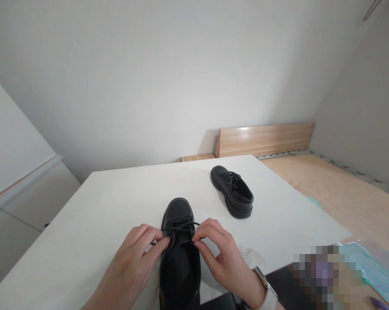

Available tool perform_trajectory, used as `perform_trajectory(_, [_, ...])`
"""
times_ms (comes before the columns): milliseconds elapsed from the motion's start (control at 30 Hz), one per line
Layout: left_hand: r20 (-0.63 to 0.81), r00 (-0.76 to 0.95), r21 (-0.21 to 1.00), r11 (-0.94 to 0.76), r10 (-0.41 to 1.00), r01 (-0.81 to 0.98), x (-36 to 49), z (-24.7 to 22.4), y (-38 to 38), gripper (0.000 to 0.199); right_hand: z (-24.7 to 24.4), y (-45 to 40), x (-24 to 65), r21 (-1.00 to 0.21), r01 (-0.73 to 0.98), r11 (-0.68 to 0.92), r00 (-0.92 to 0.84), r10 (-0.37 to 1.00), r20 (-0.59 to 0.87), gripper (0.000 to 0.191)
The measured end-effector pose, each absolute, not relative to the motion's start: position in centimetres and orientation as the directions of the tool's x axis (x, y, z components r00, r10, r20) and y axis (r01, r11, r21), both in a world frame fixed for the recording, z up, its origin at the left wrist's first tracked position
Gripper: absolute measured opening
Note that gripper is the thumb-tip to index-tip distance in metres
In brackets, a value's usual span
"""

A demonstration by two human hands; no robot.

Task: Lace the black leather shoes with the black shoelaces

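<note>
A black lace-up shoe (178, 209) sits on the white table with its toe pointing away from me and its opening towards me. The black shoelace (180, 227) crosses over its tongue. At the left side of the lacing, my left hand (134, 254) pinches the lace between thumb and fingers. On the opposite side my right hand (218, 249), with a watch on the wrist, is closed in a pinch on the lace too. Its exact grip at the fingertips is partly hidden. Farther back to the right stands the other black shoe (232, 191), laced, heel towards me.
The white table (123, 196) reaches back towards a grey wall. A wooden headboard (265, 140) and a bed surface (336, 189) lie to the right. Near the front right are a dark flat object (283, 282), a blurred patch and a teal plastic item (380, 267).
</note>
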State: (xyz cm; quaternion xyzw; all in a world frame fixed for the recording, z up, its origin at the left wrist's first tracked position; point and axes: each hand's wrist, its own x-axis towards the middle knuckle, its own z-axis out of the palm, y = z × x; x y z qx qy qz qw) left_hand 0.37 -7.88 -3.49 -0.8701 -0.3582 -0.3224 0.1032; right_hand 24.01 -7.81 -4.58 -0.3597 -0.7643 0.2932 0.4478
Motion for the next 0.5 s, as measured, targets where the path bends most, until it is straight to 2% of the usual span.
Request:
perform_trajectory(167, [0.646, 0.517, 0.083, -0.725, 0.562, 0.684, 0.7, -4.0, -8.0, 0.027, -5.0, -7.8, 24.1, -0.784, 0.273, 0.558, -0.301, 0.823, 0.481, 0.013])
perform_trajectory(367, [0.626, 0.446, 0.104, -0.635, 0.64, 0.765, 1.5, -4.8, -8.6, 0.031, -5.5, -7.5, 24.8, -0.765, 0.321, 0.558, -0.245, 0.829, 0.502, 0.011])
perform_trajectory(500, [0.591, 0.426, 0.176, -0.624, 0.685, 0.761, 1.5, -4.9, -8.7, 0.028, -5.6, -7.3, 25.0, -0.74, 0.374, 0.559, -0.197, 0.827, 0.526, 0.013])
